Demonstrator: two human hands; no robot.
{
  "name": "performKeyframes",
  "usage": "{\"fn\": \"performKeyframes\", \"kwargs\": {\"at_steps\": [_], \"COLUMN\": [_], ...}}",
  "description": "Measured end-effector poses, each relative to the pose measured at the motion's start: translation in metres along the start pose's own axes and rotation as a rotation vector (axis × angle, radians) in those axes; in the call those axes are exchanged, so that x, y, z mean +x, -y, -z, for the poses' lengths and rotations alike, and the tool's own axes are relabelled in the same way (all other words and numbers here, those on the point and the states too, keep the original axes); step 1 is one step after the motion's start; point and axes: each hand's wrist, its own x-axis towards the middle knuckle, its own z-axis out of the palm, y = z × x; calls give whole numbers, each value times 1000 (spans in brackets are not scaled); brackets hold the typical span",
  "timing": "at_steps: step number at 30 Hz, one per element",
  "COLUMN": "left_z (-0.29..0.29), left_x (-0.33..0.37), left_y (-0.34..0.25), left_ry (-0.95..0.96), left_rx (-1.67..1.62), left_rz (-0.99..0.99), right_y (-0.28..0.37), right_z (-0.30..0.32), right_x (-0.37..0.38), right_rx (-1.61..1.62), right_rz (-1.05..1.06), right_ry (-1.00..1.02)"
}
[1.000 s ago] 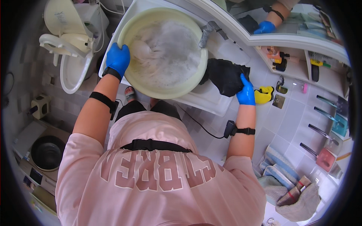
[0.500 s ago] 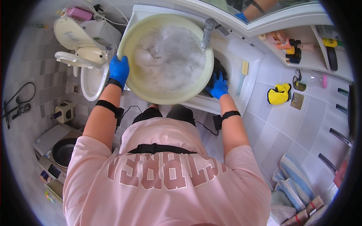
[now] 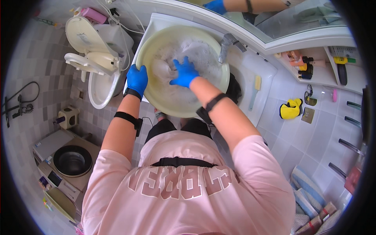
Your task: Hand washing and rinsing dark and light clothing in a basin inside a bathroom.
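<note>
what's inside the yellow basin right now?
The yellow basin holds white foamy water and a pale lump of cloth. The right hand presses into the suds. Anything below the foam is hidden.

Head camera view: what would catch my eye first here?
The big pale basin of foamy water in the sink, top centre, with two bright blue gloves. The right hand presses into the suds; the left hand clasps the basin's near-left rim. A white toilet with its lid up stands at upper left.
</note>
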Motion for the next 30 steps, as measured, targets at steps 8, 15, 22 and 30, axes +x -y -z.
{"fn": "performKeyframes", "kwargs": {"at_steps": [8,15,22,30], "left_z": [-11,4,12,19], "left_x": [4,0,-5,-6], "left_y": [-14,8,-7,-9], "left_ry": [73,35,54,115], "left_rx": [29,72,40,9], "left_rz": [16,65,54,100], "right_y": [-42,7,-10,42], "right_z": [-63,-3,50,134], "right_x": [111,48,-24,-101], "right_rx": [-523,-74,-93,-13], "right_rz": [-40,-35,340,254], "right_ry": [343,293,-218,-404]}}
